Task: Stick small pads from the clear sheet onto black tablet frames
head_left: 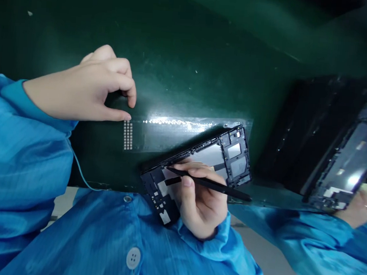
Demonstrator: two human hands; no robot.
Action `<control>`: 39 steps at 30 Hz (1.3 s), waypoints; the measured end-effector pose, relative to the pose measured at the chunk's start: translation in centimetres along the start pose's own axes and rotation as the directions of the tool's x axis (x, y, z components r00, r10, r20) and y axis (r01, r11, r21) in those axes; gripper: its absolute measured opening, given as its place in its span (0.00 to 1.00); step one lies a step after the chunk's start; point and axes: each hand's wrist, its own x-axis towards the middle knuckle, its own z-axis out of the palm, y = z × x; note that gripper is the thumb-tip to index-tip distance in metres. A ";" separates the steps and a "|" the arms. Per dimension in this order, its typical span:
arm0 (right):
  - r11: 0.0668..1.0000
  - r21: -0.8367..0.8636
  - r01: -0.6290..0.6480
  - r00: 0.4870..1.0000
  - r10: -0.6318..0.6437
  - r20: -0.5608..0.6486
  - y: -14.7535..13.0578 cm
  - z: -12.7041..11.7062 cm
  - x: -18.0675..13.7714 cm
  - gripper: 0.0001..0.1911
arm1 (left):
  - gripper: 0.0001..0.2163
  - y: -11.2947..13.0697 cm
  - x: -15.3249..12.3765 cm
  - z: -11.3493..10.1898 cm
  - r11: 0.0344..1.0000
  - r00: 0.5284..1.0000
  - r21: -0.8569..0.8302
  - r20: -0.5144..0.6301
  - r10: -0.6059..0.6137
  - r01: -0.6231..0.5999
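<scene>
My left hand (92,86) is at the upper left on the dark green table (190,49), fingers curled, thumb and forefinger close together. The thumb tip touches the top of a grid of small grey pads (128,135) on a clear film strip (184,133). Whether a pad sits in the pinch I cannot tell. My right hand (200,202), low in the middle, grips a thin black pointed tool (218,186). The tool's tip rests on the inside of an open black phone frame (207,160). That frame lies tilted at the table's near edge, partly over my fingers.
At the right, another person's hand (360,206) in a blue sleeve holds a second phone frame (350,161) upright in front of a dark stack (301,130). My blue smock (114,242) fills the bottom of the view.
</scene>
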 end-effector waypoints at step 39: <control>0.997 -0.002 0.078 0.997 -0.078 0.017 -0.1 -1.8 3.0 0.07 | 0.24 -0.4 0.1 0.1 0.998 1.000 0.051 0.005 -0.022 0.022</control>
